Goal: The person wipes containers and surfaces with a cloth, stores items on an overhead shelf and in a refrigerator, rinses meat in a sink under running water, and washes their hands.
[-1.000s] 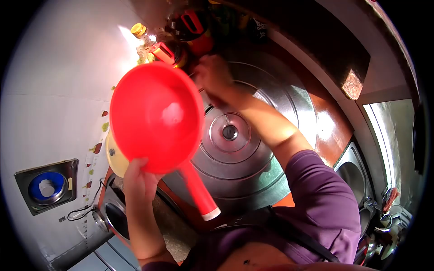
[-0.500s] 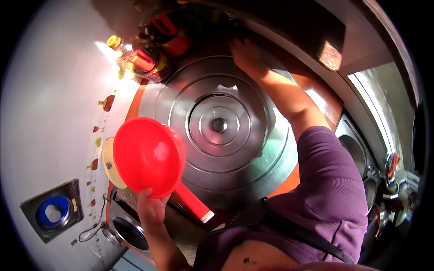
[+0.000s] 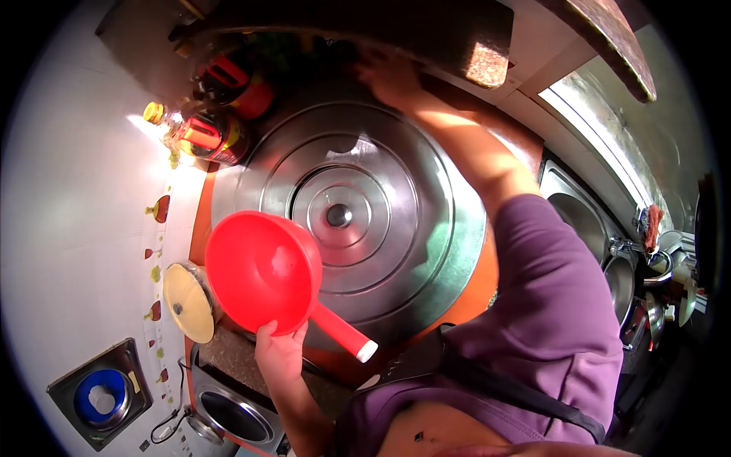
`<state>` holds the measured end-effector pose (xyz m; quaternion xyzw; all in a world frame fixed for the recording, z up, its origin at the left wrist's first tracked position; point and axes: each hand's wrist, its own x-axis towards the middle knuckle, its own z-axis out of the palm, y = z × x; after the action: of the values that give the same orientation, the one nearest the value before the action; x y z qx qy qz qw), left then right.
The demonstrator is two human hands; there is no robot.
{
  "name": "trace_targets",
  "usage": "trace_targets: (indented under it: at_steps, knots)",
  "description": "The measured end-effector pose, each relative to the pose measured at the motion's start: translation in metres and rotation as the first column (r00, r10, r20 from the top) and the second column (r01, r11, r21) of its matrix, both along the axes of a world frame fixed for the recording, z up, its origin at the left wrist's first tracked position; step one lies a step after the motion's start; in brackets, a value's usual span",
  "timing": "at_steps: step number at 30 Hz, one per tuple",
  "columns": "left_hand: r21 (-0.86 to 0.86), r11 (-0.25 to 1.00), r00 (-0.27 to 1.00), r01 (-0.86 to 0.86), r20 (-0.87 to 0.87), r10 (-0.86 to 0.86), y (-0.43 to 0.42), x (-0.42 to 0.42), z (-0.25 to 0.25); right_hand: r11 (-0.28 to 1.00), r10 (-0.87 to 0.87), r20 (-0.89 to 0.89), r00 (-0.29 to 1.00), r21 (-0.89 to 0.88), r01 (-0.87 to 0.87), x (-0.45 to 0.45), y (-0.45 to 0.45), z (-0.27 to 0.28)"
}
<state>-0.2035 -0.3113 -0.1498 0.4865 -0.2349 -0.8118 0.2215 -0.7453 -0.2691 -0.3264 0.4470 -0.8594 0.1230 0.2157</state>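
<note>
My left hand (image 3: 280, 352) grips the rim of a red plastic dipper (image 3: 266, 266), fingers closed on its lower edge. The dipper's hollow faces up towards me, and its straight handle (image 3: 343, 331) with a white end points to the lower right. Beneath and beyond it lies a large round metal lid (image 3: 426, 259) with concentric rings and a central knob. My right hand (image 3: 390, 78) reaches past the lid's far edge into shadow, fingers stretched out and nothing visible in them. What lies beyond those fingertips is too dark to make out.
Dark bottles with red handles (image 3: 209, 135) and a yellow-capped bottle (image 3: 155, 114) stand at the back left. A cream lid (image 3: 189, 303) sits beside the dipper. A dark stone shelf edge (image 3: 487, 65) overhangs my right arm. A steel sink (image 3: 579, 217) is at right.
The view has shifted, so the lid and bottles sit further left. My right hand has moved deeper into the shadow at the back. My left hand keeps hold of the dipper.
</note>
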Motion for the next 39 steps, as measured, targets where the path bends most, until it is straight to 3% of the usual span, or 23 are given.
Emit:
trace_targets:
  at_steps: [1, 2, 4, 7, 10, 11, 12, 14, 15, 16, 17, 19, 20, 23, 24, 26, 27, 29, 33, 35, 37, 38, 39]
  knots:
    - [-0.001, 1.0, 1.0, 0.021, -0.016, -0.021, 0.002, -0.009, -0.003, 0.996, 0.09, -0.176, 0.98, 0.026, -0.087, -0.003, -0.018, -0.01]
    - [-0.004, 0.999, 0.998, 0.043, -0.035, -0.043, 0.003, -0.019, -0.006, 0.996, 0.088, -0.185, 0.979, 0.025, -0.085, -0.004, -0.023, -0.005]
    - [-0.022, 0.998, 0.996, 0.063, -0.068, -0.064, 0.008, -0.037, -0.005, 0.981, -0.08, 0.153, 0.985, 0.189, 0.05, 0.009, -0.013, 0.004]
    - [-0.026, 0.995, 0.991, 0.098, -0.087, -0.1, 0.015, -0.038, 0.002, 0.934, -0.155, 0.272, 0.95, 0.355, 0.051, 0.01, 0.05, 0.029]
    - [-0.026, 0.991, 0.986, 0.128, -0.103, -0.13, 0.018, -0.026, 0.009, 0.951, -0.263, 0.193, 0.945, 0.214, 0.221, 0.026, 0.167, 0.015]
    - [-0.028, 0.99, 0.985, 0.14, -0.099, -0.142, 0.018, -0.019, 0.012, 0.896, -0.348, 0.174, 0.921, 0.35, 0.272, 0.026, 0.22, 0.002]
    - [-0.03, 0.989, 0.983, 0.145, -0.109, -0.148, 0.019, -0.012, 0.015, 0.94, -0.334, 0.073, 0.94, 0.104, 0.326, 0.042, 0.272, -0.005]
    - [-0.039, 0.989, 0.984, 0.143, -0.101, -0.146, 0.022, 0.002, 0.016, 0.767, -0.605, -0.016, 0.796, 0.258, 0.588, 0.066, 0.367, -0.006]
    - [-0.039, 0.988, 0.983, 0.147, -0.108, -0.15, 0.022, 0.013, 0.012, 0.76, -0.64, 0.115, 0.76, 0.244, 0.603, 0.067, 0.414, -0.009]
    - [-0.036, 0.993, 0.99, 0.114, -0.076, -0.116, 0.022, 0.025, 0.005, 0.618, -0.769, 0.415, 0.486, 0.29, 0.731, 0.083, 0.429, 0.023]
    - [-0.03, 0.996, 0.996, 0.08, -0.042, -0.081, 0.022, 0.036, -0.001, 0.462, -0.757, 0.641, 0.127, 0.389, 0.797, 0.096, 0.439, 0.059]
    - [-0.026, 0.999, 0.999, 0.039, -0.026, -0.04, 0.024, 0.046, -0.01, 0.598, -0.739, 0.46, 0.492, 0.109, 0.794, 0.099, 0.456, 0.045]
    - [-0.023, 1.0, 1.0, -0.002, 0.004, 0.002, 0.025, 0.05, -0.013, 0.739, -0.605, 0.325, 0.727, -0.111, 0.665, 0.1, 0.448, 0.031]
    - [-0.01, 1.0, 0.999, -0.028, 0.023, 0.028, 0.024, 0.054, -0.025, 0.867, -0.346, 0.3, 0.889, -0.261, 0.425, 0.14, 0.339, 0.068]
    - [0.003, 0.999, 0.999, -0.04, 0.025, 0.039, 0.023, 0.052, -0.029, 0.93, -0.235, 0.165, 0.958, -0.249, 0.271, 0.148, 0.3, 0.053]
    - [-0.006, 1.0, 0.999, -0.025, 0.022, 0.025, 0.024, 0.033, -0.023, 0.998, -0.031, 0.328, 0.944, -0.047, 0.049, 0.158, 0.213, 0.047]
    - [-0.02, 1.0, 0.999, -0.024, 0.022, 0.024, 0.027, 0.023, -0.018, 0.993, 0.086, 0.239, 0.967, 0.064, -0.104, 0.146, 0.18, 0.02]
    - [-0.013, 1.0, 1.0, -0.005, 0.013, 0.006, 0.023, 0.005, -0.017, 0.997, -0.029, 0.111, 0.993, 0.076, 0.021, 0.12, 0.13, 0.008]
    - [-0.102, 0.992, 0.995, 0.07, -0.06, -0.076, 0.03, -0.017, 0.002, 0.932, -0.363, 0.233, 0.902, 0.069, 0.357, 0.073, 0.139, 0.011]
    - [-0.132, 0.986, 0.989, 0.098, -0.101, -0.112, 0.035, -0.017, 0.009, 0.874, -0.484, 0.171, 0.858, 0.122, 0.47, 0.082, 0.186, -0.004]
    - [-0.115, 0.986, 0.987, 0.121, -0.093, -0.132, 0.036, -0.006, 0.004, 0.825, -0.54, 0.214, 0.814, 0.323, 0.463, 0.125, 0.252, 0.009]
    - [-0.1, 0.986, 0.986, 0.132, -0.086, -0.141, 0.037, 0.0, -0.001, 0.792, -0.504, 0.062, 0.861, 0.432, 0.432, 0.139, 0.303, -0.005]
    - [-0.091, 0.986, 0.985, 0.139, -0.086, -0.147, 0.04, 0.005, -0.004, 0.76, -0.521, 0.055, 0.852, 0.483, 0.434, 0.16, 0.356, -0.004]
